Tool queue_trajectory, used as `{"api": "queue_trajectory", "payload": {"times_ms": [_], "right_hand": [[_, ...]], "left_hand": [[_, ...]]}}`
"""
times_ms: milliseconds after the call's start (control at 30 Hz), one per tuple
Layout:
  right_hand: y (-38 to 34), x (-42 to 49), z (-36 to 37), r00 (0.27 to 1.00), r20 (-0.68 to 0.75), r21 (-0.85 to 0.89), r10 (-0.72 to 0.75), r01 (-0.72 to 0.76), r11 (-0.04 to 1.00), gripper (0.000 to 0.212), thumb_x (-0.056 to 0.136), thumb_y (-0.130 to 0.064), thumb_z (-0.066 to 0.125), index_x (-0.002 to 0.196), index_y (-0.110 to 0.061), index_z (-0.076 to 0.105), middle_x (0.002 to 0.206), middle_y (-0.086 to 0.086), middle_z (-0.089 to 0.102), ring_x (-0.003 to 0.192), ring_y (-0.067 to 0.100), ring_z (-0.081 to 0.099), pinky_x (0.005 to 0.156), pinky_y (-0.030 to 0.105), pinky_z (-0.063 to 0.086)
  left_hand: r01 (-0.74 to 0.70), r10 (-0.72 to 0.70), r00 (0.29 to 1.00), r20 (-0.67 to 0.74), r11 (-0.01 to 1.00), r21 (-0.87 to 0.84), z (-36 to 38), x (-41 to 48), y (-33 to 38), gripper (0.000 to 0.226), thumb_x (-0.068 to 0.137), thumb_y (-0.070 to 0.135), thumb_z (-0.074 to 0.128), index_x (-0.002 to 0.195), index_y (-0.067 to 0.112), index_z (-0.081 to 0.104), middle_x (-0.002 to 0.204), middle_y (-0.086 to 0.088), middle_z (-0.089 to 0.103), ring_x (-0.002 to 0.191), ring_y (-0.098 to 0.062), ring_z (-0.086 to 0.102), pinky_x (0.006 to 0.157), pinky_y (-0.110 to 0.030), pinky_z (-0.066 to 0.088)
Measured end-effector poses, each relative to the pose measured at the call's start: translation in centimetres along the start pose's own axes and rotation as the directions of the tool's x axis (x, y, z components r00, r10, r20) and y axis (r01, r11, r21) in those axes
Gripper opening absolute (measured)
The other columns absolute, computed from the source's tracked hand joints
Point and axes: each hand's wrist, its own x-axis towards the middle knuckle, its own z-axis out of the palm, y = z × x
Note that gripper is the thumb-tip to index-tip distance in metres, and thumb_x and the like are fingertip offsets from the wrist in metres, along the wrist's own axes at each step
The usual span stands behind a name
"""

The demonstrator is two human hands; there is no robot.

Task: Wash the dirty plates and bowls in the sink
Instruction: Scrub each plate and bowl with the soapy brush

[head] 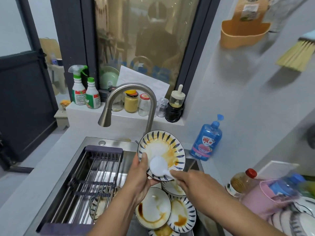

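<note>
My left hand (139,179) grips a blue-striped plate (162,147) by its lower left rim, thumb on the face, holding it tilted above the sink (95,142). Orange-brown sauce smears the plate's right half. My right hand (190,182) holds a white sponge (157,165) against the plate's lower middle. Below, several dirty plates and bowls lie stacked in the sink, among them a white bowl (153,208) with brown sauce and a striped plate (183,215).
A steel faucet (129,99) arches over the sink with no water running. A drying rack (88,183) spans the sink's left half. Blue dish soap bottle (207,138) stands right of the sink. Jars and spray bottles line the windowsill. More dishes and a pink container (262,200) sit at right.
</note>
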Motion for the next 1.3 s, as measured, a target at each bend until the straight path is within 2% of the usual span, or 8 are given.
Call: {"api": "queue_trajectory", "payload": {"times_ms": [233,433,600,700,833,1067,1167,1300], "right_hand": [[3.2,1.1,-1.4,0.978,-0.1,-0.079,0.181,-0.189,0.979,0.039,0.108,-0.034,0.035,0.143,-0.048,0.039,0.121,0.001,0.063,0.104,0.027,0.063,0.083,0.039,0.053],[0.3,3.0,-1.0,0.995,-0.08,0.14,0.055,-0.043,0.989,0.04,0.106,-0.039,0.042,0.143,-0.054,0.045,0.115,-0.007,0.068,0.099,0.019,0.063,0.084,0.038,0.054],[-0.2,1.5,0.4,1.0,0.012,0.193,-0.023,0.02,0.981,0.04,0.104,-0.044,0.045,0.142,-0.055,0.043,0.124,-0.009,0.068,0.107,0.017,0.064,0.091,0.042,0.055],[0.4,0.4,-0.2,0.996,0.06,0.083,-0.064,0.059,0.995,0.033,0.105,-0.043,0.042,0.137,-0.054,0.042,0.111,-0.006,0.069,0.098,0.02,0.065,0.085,0.043,0.056],[2.7,1.0,-0.9,0.998,-0.037,-0.092,0.052,-0.055,0.994,0.032,0.107,-0.035,0.037,0.136,-0.046,0.041,0.106,-0.001,0.064,0.091,0.024,0.064,0.077,0.04,0.055],[1.6,3.4,-1.3,1.0,0.001,-0.001,0.02,-0.02,1.0,0.044,0.106,-0.037,0.04,0.143,-0.06,0.034,0.127,-0.003,0.064,0.112,0.025,0.062,0.088,0.042,0.053],[1.0,3.8,-1.2,0.999,0.004,-0.1,-0.041,0.041,0.994,0.045,0.107,-0.036,0.037,0.145,-0.057,0.03,0.123,0.002,0.06,0.111,0.029,0.062,0.086,0.043,0.053],[2.5,4.2,-1.5,0.996,-0.068,-0.273,0.051,-0.068,0.96,0.065,0.1,-0.014,0.048,0.151,-0.049,0.026,0.124,0.002,0.055,0.107,0.028,0.063,0.077,0.037,0.049]], "left_hand": [[0.026,-0.028,0.997,0.071,0.999,0.024,-0.8,-0.5,-0.6,0.028,0.107,0.035,0.046,0.134,0.031,0.053,0.12,-0.004,0.073,0.103,-0.029,0.074,0.079,-0.062,0.06],[0.058,-0.062,0.985,0.16,0.998,0.031,-0.5,-0.5,-1.6,0.032,0.106,0.04,0.045,0.134,0.03,0.054,0.117,-0.008,0.075,0.106,-0.033,0.073,0.085,-0.069,0.055],[0.108,-0.104,0.99,0.093,0.994,-0.033,-1.6,0.3,-1.7,0.056,0.093,0.061,0.047,0.14,0.031,0.053,0.129,-0.021,0.065,0.109,-0.044,0.069,0.085,-0.07,0.054],[0.069,-0.069,0.997,0.03,0.998,0.003,-1.7,0.4,-1.4,0.047,0.099,0.057,0.045,0.14,0.036,0.05,0.134,-0.012,0.063,0.099,-0.038,0.072,0.059,-0.048,0.062],[0.04,-0.039,0.996,0.081,0.999,-0.015,-1.8,0.3,-0.3,0.038,0.104,0.048,0.041,0.14,0.041,0.051,0.133,-0.004,0.068,0.112,-0.034,0.07,0.082,-0.066,0.058],[0.001,-0.021,0.992,0.122,0.987,0.16,-0.7,-0.3,-1.5,0.034,0.105,0.047,0.043,0.139,0.045,0.052,0.119,0.005,0.074,0.101,-0.022,0.075,0.071,-0.053,0.062],[0.024,-0.043,0.992,0.119,0.987,0.158,-0.9,-0.3,-1.6,0.033,0.104,0.049,0.044,0.136,0.048,0.054,0.12,0.003,0.074,0.106,-0.024,0.074,0.075,-0.056,0.061],[0.013,-0.023,0.995,0.096,0.994,0.107,-1.3,0.0,-0.9,0.034,0.102,0.047,0.049,0.135,0.047,0.055,0.124,0.005,0.073,0.108,-0.024,0.073,0.073,-0.053,0.062]]}}
